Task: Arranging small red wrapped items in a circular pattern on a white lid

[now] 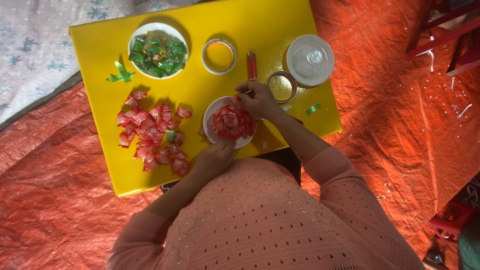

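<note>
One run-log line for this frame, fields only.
left hand: steadying white bowl of red folded pieces | right hand: pinching thin stick at bowl rim | surface: yellow board

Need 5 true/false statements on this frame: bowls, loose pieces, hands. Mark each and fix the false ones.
1. The white bowl of green folded pieces sits at the far left of the yellow board. True.
2. The right hand rests on the red lighter. False: it is at the far rim of the white bowl of red folded pieces.
3. The left hand is at that bowl's near edge. True.
4. The loose red folded pieces lie right of that bowl. False: left.
5. The round clear lid is at the board's left. False: right.
</note>
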